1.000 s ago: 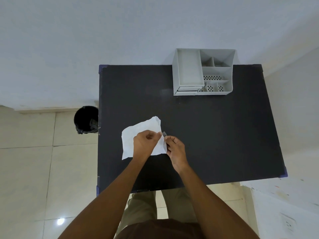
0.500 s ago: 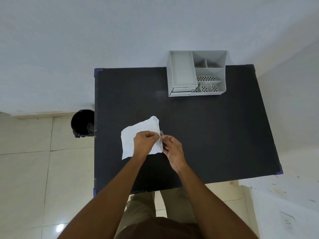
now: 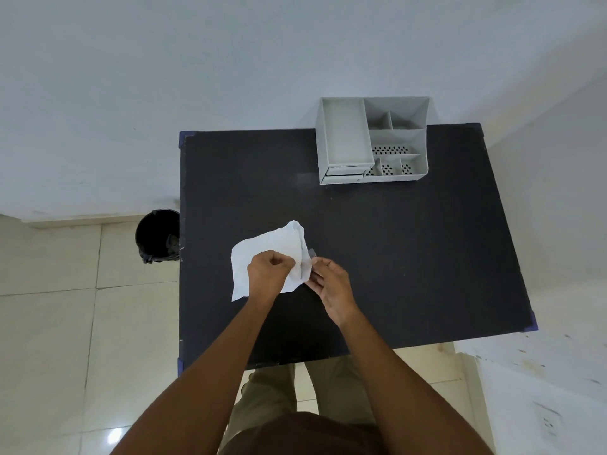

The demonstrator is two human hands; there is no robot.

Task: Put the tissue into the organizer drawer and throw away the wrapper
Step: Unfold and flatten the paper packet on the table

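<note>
Left hand grip pinching tissue, spread on tabletop well in front of organizer. Right hand grip pinching clear wrapper at tissue's right edge. Peel slowly, sideways away from tissue; hold tissue flat, avoid tearing. Bin left of tissue, on floor.

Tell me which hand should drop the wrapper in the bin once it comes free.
Probably the right hand: its fingers already pinch the clear wrapper. The left hand grips the tissue. However, the bin stands on the floor off the table's left edge, so it means a cross-body reach.
</note>
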